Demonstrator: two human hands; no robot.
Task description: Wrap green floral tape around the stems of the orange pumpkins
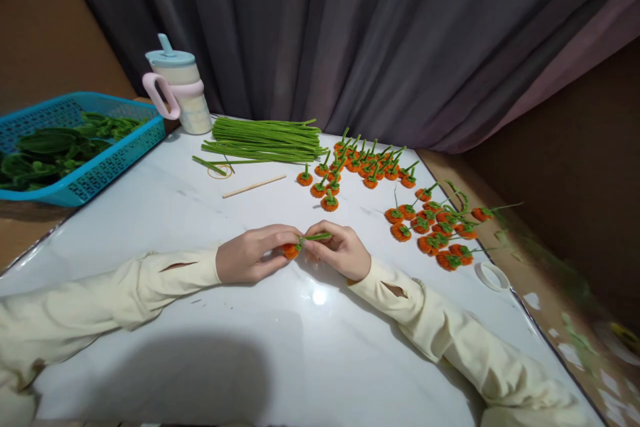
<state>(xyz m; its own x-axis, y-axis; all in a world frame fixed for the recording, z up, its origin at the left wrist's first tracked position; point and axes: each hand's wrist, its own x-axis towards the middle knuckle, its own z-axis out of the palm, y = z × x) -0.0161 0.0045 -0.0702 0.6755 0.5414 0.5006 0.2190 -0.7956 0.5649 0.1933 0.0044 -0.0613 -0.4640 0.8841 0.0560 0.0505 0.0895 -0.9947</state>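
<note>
I've got my left hand (247, 260) pinching the orange pumpkin (291, 251) steady while my right hand (341, 251) grips its green stem (316, 237).

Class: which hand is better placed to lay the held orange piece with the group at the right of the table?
Probably the right. The right hand pinches the green stem of the orange piece, and that group lies on its side; the left hand, gripping the piece, would have to cross.
</note>
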